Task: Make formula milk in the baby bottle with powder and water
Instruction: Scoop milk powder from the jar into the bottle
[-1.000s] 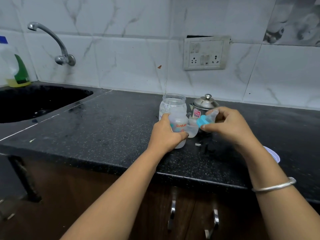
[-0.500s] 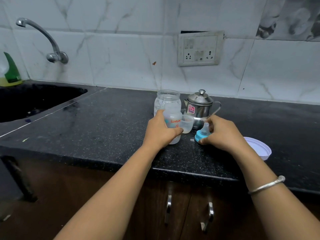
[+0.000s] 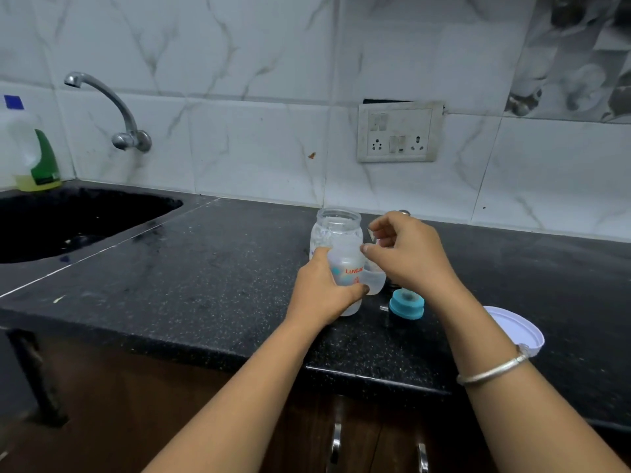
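Observation:
My left hand (image 3: 322, 291) grips the clear baby bottle (image 3: 346, 268), which stands upright on the black counter (image 3: 205, 268) with red lettering facing me and no top on. The blue nipple ring (image 3: 406, 303) lies on the counter just right of it, free of both hands. A small clear cap (image 3: 375, 281) stands against the bottle's right side. Behind the bottle is an open glass jar (image 3: 336, 230). My right hand (image 3: 406, 254) hovers above the cap with loosely curled fingers that hold nothing.
A steel pot is almost hidden behind my right hand; only its knob (image 3: 404, 212) shows. A white lid (image 3: 515, 327) lies at the right near the counter's front edge. The sink (image 3: 68, 220), tap (image 3: 119, 131) and a soap bottle (image 3: 34, 158) are at the left.
My right hand set the blue nipple ring down on the counter, let go of it and rose toward the jar and pot. My left hand kept hold of the bottle.

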Demonstrator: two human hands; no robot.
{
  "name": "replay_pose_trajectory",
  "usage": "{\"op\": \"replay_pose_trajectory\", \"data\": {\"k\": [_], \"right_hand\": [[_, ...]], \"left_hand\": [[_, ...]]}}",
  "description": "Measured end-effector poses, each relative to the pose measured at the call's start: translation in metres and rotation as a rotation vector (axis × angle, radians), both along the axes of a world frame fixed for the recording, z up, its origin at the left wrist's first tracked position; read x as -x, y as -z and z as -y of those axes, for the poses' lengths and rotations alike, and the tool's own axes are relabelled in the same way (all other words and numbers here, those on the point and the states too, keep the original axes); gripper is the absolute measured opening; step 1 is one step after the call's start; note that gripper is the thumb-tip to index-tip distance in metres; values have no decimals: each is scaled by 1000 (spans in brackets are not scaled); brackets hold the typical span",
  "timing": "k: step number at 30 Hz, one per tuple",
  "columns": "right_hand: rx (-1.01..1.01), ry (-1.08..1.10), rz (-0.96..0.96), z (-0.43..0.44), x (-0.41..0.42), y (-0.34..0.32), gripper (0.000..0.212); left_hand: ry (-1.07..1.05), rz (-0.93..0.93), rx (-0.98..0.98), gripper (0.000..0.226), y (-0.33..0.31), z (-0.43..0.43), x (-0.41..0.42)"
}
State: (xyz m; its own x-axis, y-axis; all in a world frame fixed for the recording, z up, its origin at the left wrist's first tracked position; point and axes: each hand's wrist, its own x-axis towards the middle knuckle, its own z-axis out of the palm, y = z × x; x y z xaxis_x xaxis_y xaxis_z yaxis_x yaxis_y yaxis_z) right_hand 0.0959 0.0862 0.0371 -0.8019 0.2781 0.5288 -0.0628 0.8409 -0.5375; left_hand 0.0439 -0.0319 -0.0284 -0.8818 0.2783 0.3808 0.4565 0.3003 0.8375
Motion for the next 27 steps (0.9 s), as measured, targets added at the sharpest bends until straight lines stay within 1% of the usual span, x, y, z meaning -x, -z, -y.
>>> {"op": "replay_pose_trajectory", "data": {"k": [1, 4, 6, 10, 14, 16, 18, 20, 24, 27], "right_hand": [[18, -2, 5, 0, 6, -1, 28], [29, 5, 14, -4, 22, -6, 35], [-10, 32, 22, -8, 32, -8, 33], [-101, 81, 66, -14, 51, -10, 23], [-124, 34, 114, -14, 64, -16, 20], [-174, 6, 121, -13, 69, -20, 17], [-236, -2, 149, -14, 74, -26, 20], [-274, -6, 205, -14, 77, -34, 26], [-377, -51, 256, -8, 86, -45, 24], [-384, -114, 328, 3, 94, -50, 23]], "left_hand": [[-8, -3, 2, 61, 0, 1, 0], [-39, -2, -5, 67, 0, 2, 1], [-66, 6, -20, 65, 0, 2, 2], [-108, 11, -25, 61, 2, 3, 4], [-193, 35, -61, 55, 3, 6, 7], [-247, 54, -95, 54, 1, 9, 9], [-273, 70, -136, 54, 1, 11, 9], [-269, 62, -137, 53, 0, 11, 8], [-231, 37, -103, 45, 0, 8, 7], [-206, 47, -101, 46, 0, 8, 7]]}}
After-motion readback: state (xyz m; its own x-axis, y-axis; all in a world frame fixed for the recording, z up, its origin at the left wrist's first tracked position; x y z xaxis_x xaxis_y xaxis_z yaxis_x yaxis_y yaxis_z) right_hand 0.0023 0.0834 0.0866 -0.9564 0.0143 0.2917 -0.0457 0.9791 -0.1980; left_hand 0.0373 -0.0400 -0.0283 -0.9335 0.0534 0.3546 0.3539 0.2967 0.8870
